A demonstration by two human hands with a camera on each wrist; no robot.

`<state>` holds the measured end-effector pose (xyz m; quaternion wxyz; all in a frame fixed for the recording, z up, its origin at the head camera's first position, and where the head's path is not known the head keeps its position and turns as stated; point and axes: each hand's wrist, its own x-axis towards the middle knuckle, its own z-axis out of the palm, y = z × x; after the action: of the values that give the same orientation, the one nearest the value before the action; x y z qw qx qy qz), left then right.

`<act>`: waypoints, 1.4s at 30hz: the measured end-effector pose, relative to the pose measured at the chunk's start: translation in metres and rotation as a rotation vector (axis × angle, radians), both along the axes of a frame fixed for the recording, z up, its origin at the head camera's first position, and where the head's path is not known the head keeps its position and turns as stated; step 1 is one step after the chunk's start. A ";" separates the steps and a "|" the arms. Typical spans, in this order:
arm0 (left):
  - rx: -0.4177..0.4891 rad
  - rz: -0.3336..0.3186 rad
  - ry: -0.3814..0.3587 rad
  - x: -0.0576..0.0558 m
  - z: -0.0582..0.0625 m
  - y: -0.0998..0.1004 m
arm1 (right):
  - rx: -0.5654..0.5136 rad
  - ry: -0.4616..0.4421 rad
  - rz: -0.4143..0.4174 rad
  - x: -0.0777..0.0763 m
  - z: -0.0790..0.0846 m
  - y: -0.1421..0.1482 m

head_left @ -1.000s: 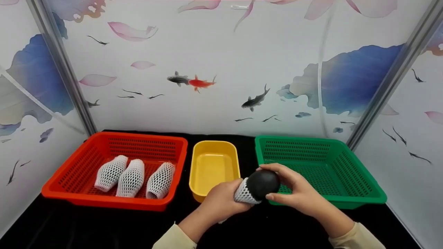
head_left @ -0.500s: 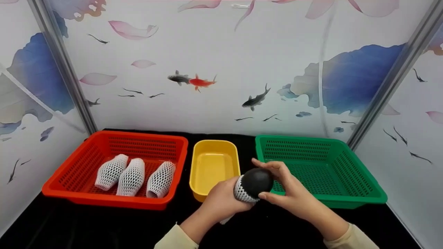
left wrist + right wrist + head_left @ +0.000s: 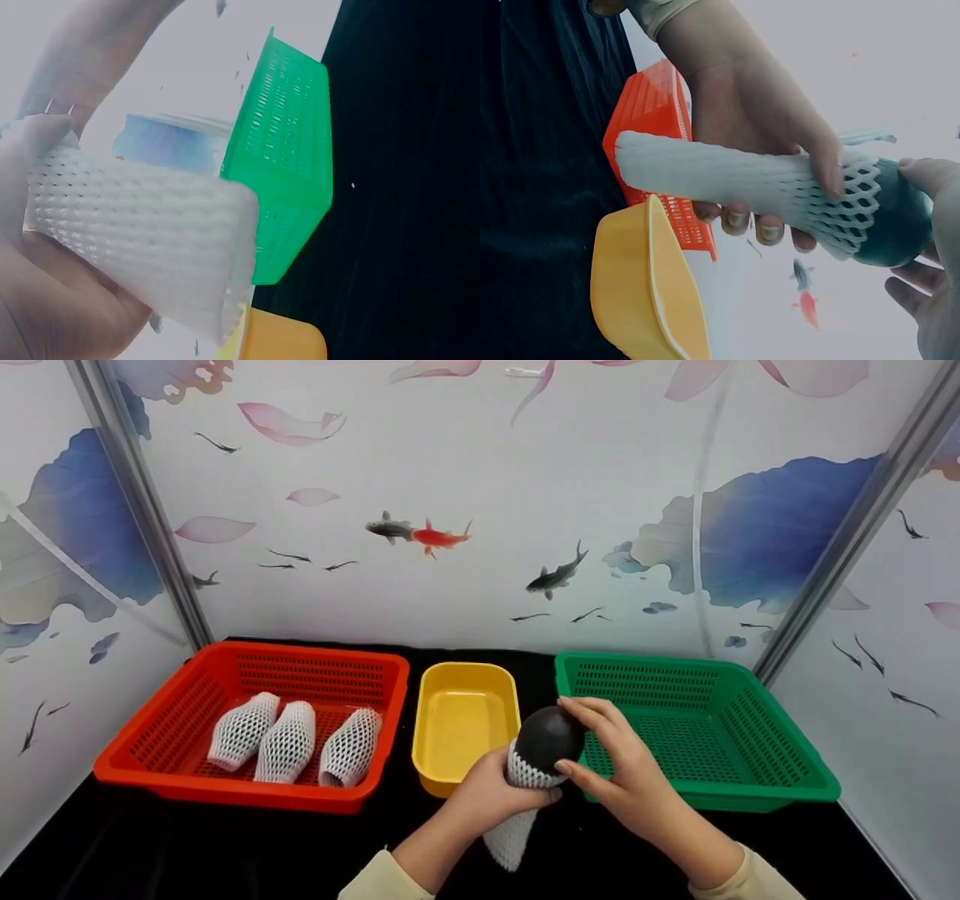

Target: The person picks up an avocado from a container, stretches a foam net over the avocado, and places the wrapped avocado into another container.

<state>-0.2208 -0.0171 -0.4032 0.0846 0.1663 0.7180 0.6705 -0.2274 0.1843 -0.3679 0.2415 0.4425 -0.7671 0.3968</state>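
Note:
A smooth, dark egg-shaped object point(image 3: 551, 736) pokes out of the top of a white foam net sleeve point(image 3: 512, 840), its lower part covered by the mesh. My left hand point(image 3: 487, 795) grips the sleeve just below the bulge, thumb across the netting and fingers curled behind, as the right wrist view shows. Below that hand, the narrow tail of the sleeve point(image 3: 705, 169) hangs free. With thumb and fingertips my right hand point(image 3: 630, 772) pinches the bare dark end. In the left wrist view the sleeve's tail point(image 3: 165, 240) fills the foreground and the dark object is hidden.
To the left, a red basket point(image 3: 247, 795) holds three netted pieces point(image 3: 285, 742). A yellow tub point(image 3: 465, 727) stands in the middle, just behind my left hand. On the right is a green basket point(image 3: 750, 791). Printed panels point(image 3: 450, 607) enclose the black-covered table point(image 3: 225, 855).
The dark object has swung upright and slightly left with both hands. The sleeve's tail now shows below my left hand. My right fingers have shifted along the dark end.

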 end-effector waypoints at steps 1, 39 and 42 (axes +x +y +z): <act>0.015 -0.001 0.001 0.001 0.000 0.000 | 0.005 0.005 0.009 0.000 0.000 0.000; 0.193 -0.125 -0.008 0.004 0.017 -0.002 | 0.040 0.158 0.113 -0.005 0.002 -0.010; 0.210 -0.134 -0.019 0.004 0.017 -0.001 | 0.031 0.167 0.115 -0.005 0.004 -0.010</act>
<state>-0.2170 -0.0183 -0.3859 0.1184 0.2155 0.6304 0.7363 -0.2322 0.1739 -0.3638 0.2745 0.5208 -0.7238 0.3599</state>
